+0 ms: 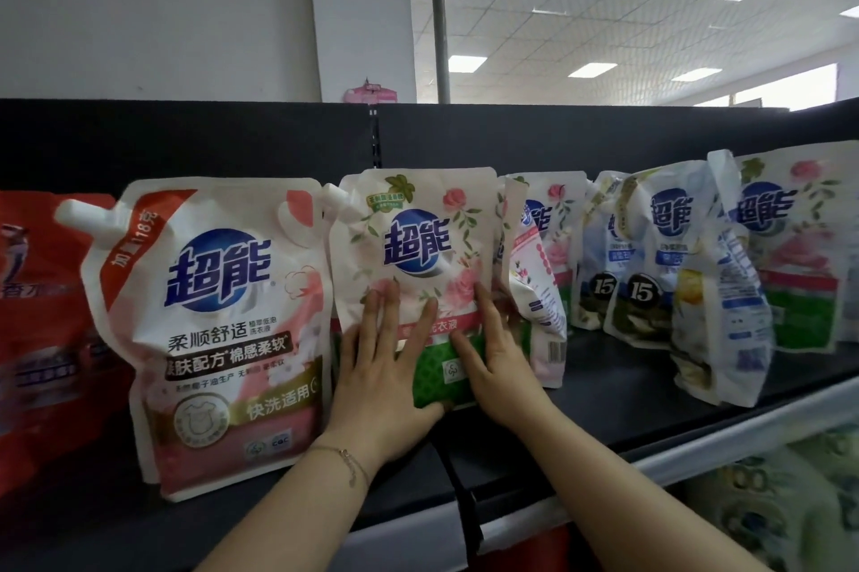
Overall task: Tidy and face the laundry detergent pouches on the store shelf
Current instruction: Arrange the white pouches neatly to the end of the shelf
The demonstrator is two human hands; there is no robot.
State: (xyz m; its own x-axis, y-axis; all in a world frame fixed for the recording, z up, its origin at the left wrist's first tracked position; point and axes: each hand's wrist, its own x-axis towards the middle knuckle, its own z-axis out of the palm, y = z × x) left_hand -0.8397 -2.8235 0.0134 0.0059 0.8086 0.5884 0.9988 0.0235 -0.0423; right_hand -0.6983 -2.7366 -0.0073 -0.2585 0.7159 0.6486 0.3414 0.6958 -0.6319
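A rose-printed white detergent pouch with a green bottom band stands upright on the dark shelf, front facing me. My left hand lies flat on its lower left front with fingers straight, thumb under the bottom edge. My right hand presses its lower right side, fingers reaching round the edge. To its left stands a large pink-and-white pouch with a white spout. Behind and right, another rose pouch leans with a twisted side.
A red pouch fills the far left. At the right, several blue-and-white and rose pouches lean in a crooked row, one turned back-out. Bare shelf lies between the groups. The shelf's grey front rail runs below; more pouches show underneath.
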